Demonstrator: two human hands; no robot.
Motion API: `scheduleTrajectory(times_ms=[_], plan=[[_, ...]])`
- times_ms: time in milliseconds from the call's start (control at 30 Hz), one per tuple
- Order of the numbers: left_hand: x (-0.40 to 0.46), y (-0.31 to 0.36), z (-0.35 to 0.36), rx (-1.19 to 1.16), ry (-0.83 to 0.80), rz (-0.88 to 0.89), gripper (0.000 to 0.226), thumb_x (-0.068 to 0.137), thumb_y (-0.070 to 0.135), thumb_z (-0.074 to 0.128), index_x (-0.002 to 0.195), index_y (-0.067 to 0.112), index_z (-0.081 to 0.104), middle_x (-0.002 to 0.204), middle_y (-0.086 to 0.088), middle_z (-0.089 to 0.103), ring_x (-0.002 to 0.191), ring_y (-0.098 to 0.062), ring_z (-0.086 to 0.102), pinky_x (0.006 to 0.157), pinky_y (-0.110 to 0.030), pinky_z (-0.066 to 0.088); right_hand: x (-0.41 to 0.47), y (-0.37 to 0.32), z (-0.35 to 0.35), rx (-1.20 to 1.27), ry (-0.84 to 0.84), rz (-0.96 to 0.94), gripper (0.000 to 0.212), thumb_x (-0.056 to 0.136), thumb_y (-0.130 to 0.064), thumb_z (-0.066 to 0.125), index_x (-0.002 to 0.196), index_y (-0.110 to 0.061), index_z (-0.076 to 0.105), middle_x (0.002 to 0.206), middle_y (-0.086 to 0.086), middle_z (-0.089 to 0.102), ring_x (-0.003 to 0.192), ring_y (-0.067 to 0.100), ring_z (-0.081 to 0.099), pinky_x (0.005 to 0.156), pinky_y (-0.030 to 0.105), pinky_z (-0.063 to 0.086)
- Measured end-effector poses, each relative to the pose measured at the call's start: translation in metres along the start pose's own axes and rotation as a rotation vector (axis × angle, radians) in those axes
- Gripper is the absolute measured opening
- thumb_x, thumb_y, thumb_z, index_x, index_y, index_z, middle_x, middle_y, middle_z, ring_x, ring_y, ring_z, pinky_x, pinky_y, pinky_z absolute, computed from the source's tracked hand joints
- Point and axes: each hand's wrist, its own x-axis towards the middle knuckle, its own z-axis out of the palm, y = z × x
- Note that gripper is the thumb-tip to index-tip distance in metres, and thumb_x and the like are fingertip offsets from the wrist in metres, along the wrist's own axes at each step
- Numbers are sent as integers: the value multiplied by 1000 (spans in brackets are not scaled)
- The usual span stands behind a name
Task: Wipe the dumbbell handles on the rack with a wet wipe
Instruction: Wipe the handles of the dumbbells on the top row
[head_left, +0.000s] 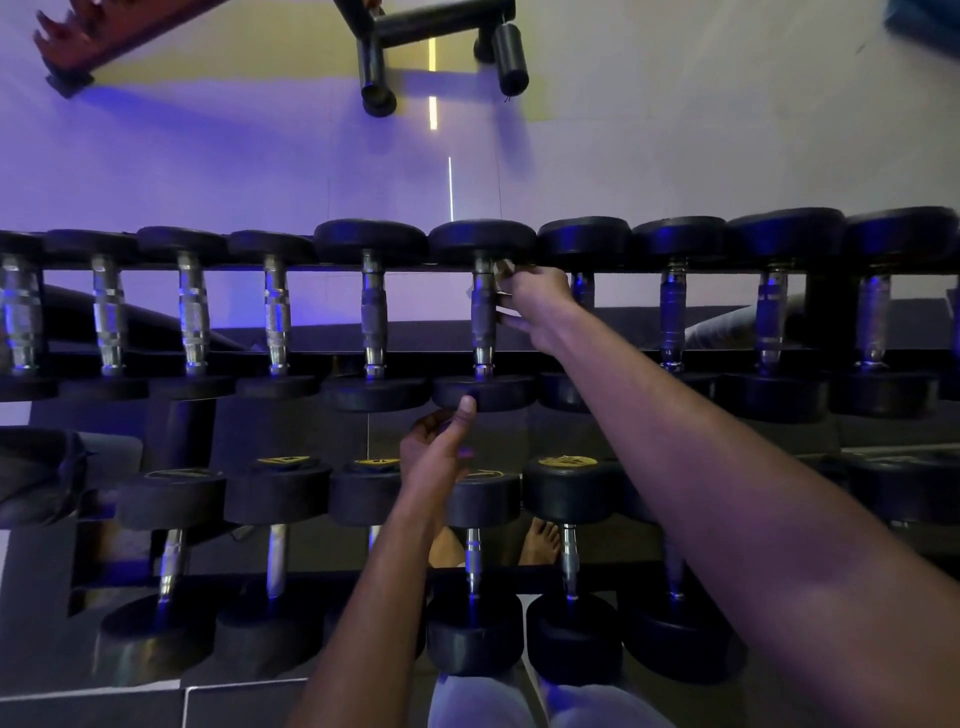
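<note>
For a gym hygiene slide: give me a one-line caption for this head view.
Right hand wraps a wet wipe around a top-row dumbbell handle while the left hand steadies its near head.

Pale crumpled wet wipe (503, 283) pressed against chrome knurled dumbbell handle (483, 317), upper row of black rack (156, 267)
</note>
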Motion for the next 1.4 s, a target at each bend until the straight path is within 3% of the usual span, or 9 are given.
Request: scheduleTrajectory(times_ms=[167, 333, 433, 600, 767, 900, 1067, 1267, 1400], plan=[[-1, 1, 0, 4, -32, -10, 72, 73, 72, 89, 119, 18, 79, 117, -8, 82, 81, -18, 72, 96, -52, 63, 1, -9, -11, -65, -44, -1, 17, 97, -1, 68, 97, -18, 66, 93, -2, 73, 93, 17, 72, 79, 34, 61], [0, -3, 2, -2, -19, 5, 72, 74, 72, 87, 121, 17, 78, 123, -11, 80, 73, -12, 71, 80, -38, 64, -3, -3, -27, -444, -88, 56, 11, 96, -24, 77, 99, -14, 74, 84, -1, 67, 71, 10, 59, 68, 25, 52], [0, -4, 1, 4, -13, 4, 74, 73, 73, 88, 120, 17, 77, 121, -12, 80, 72, -12, 69, 71, -32, 62, -6, 10, -37, -545, -146, 72, 19, 93, -29, 81, 101, -13, 76, 85, 4, 64, 75, 14, 55, 74, 29, 53], [-1, -2, 2, 4, -10, -10, 73, 72, 73, 86, 119, 17, 78, 114, -8, 82, 76, -15, 70, 75, -35, 62, -5, 26, -42, -803, -184, 8, 31, 88, -40, 84, 99, -11, 80, 95, 8, 76, 85, 19, 62, 85, 38, 58], [-1, -5, 2, 8, -6, -17, 78, 70, 77, 87, 119, 17, 78, 113, -8, 82, 79, -18, 72, 84, -43, 65, -11, 26, -42, -939, -225, -46, 22, 78, -36, 93, 84, -19, 80, 92, -3, 74, 92, 13, 65, 79, 26, 51], [-5, -2, 4, 6, 4, -14, 77, 72, 75, 85, 120, 15, 78, 115, -9, 82, 78, -18, 71, 81, -40, 65, -20, 1, -40, -1018, -312, -290, 17, 81, -36, 90, 79, -21, 82, 72, -9, 72, 74, 8, 61, 67, 28, 46], [-11, 3, 5, 20, 6, -6, 77, 67, 77, 80, 120, 20, 77, 115, 1, 82, 73, -10, 70, 70, -29, 61, -22, -25, -12, -1333, 35, -946, 22, 92, -29, 60, 98, -31, 81, 87, -4, 76, 84, 26, 69, 70, 34, 52], [-14, 5, 8, -5, 20, -11, 74, 69, 72, 79, 119, 18, 77, 111, 2, 81, 66, -8, 66, 74, -31, 60, -16, -33, -4, -1811, -83, -1089, 41, 99, -13, 50, 125, -36, 71, 114, -5, 75, 99, 34, 69, 73, 33, 38], [-12, 3, 6, -1, 22, -21, 75, 69, 74, 82, 119, 18, 77, 109, 3, 81, 65, -5, 67, 74, -31, 61, -20, -40, 6, -1971, -53, -1052, 36, 89, 1, 54, 102, -28, 72, 75, -3, 61, 70, 31, 57, 61, 33, 36]])
